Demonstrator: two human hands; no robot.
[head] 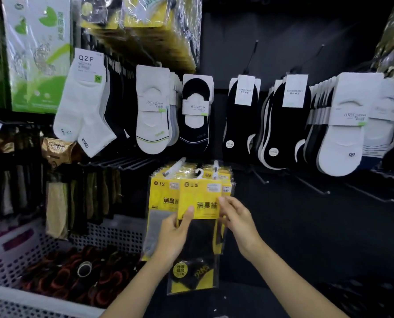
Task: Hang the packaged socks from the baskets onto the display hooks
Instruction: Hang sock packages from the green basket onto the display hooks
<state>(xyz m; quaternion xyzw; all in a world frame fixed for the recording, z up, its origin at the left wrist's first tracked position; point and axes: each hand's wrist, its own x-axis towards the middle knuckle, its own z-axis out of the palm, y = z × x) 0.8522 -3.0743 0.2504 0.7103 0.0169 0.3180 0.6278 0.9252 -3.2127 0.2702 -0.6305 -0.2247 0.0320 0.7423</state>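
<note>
Both hands hold one sock pack (pixel 198 199) up in front of the rack. The left hand (pixel 174 234) pinches the pack's left side, thumb flat on the yellow card and fingers curled behind. The right hand (pixel 236 220) pinches the card's right edge with its fingertips. The pack is clear plastic with a yellow card on top and a black sock showing below, and it hangs upright between the hands. Its small white hanger (pixel 199 173) sticks up between the tips of two display hooks (pixel 215 165); I cannot tell whether it touches either one.

Just behind the pack, two rows of yellow packs (pixel 162 191) of the same kind hang on those hooks, one row with a grey sock at the front.

Down to the left sits a white basket (pixel 113 232) with holes in its walls, holding dark rolled items with red-orange bands.

Above the pack, a row of socks hangs across the dark wall: white ankle socks (pixel 85 106) at the left, then white low-cut socks (pixel 152 115), black low-cut socks (pixel 239 115) in the middle, and more white ones (pixel 345 134) at the right.
</note>
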